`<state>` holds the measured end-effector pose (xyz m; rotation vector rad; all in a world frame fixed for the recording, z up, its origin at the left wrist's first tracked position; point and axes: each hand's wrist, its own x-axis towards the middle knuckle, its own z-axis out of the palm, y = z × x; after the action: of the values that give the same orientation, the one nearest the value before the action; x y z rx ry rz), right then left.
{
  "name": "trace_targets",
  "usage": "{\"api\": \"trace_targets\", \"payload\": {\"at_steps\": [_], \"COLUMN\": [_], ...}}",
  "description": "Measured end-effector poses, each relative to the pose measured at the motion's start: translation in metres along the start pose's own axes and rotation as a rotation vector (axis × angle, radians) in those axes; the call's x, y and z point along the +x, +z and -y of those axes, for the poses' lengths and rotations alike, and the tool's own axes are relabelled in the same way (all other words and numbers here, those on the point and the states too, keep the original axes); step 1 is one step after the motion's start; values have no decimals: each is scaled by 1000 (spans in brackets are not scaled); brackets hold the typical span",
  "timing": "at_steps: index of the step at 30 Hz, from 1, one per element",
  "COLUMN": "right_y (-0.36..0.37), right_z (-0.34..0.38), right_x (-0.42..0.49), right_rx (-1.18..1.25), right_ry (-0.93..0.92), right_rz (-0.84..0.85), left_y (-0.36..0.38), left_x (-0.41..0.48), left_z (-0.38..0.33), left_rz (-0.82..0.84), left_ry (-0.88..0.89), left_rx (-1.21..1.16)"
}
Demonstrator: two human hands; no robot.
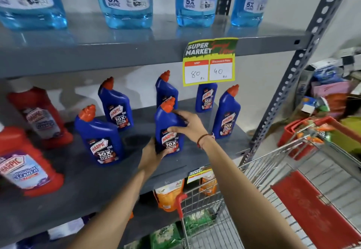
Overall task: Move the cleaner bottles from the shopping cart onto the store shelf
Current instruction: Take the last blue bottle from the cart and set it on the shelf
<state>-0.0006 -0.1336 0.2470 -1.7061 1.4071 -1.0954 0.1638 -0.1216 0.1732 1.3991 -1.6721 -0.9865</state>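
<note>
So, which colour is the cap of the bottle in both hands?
Orange-red cap on the dark blue bottle; head view.

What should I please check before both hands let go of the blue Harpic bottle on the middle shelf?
1. Base on shelf: cannot tell; the left hand covers the bottom of the held blue Harpic bottle.
2. Upright: ok; its orange cap points up.
3. Label facing out: ok, the Harpic front is readable.
4. Grip: ok; the right hand wraps the bottle's side, the left supports it low.
5. Space from neighbours: ok; it stands apart from the front-left blue bottle and the right blue bottle.
6. Bottles left in the shopping cart: cannot tell; only part of the basket shows.
</note>
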Motion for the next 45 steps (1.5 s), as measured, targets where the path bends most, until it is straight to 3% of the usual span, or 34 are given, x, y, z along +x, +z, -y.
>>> {"api": "trace_targets", "payload": {"at_steps": [5, 10, 19, 39, 42, 45], "right_y": [12, 30, 11, 4, 5, 16], "right_z": [-47, -86, -96, -111, -109, -98], "right_x": [-18, -35, -20, -16, -25, -48], "right_rx": [109, 111, 66, 114, 200, 177], "right_ry": [122, 192, 159, 274, 298, 330], "right_rz": [-48, -50, -83, -60, -153, -419], "left_y": [-5, 7, 25, 36, 34, 14], "left_x": [-8, -2, 22, 29, 26, 2], "left_z": [28, 26, 19, 23, 19, 18], "left_rz": [-29, -72, -33, -34, 13, 11], "left_ry": [59, 62, 64, 128, 102, 123], "left_rx": [155, 166, 182, 241, 182, 37]}}
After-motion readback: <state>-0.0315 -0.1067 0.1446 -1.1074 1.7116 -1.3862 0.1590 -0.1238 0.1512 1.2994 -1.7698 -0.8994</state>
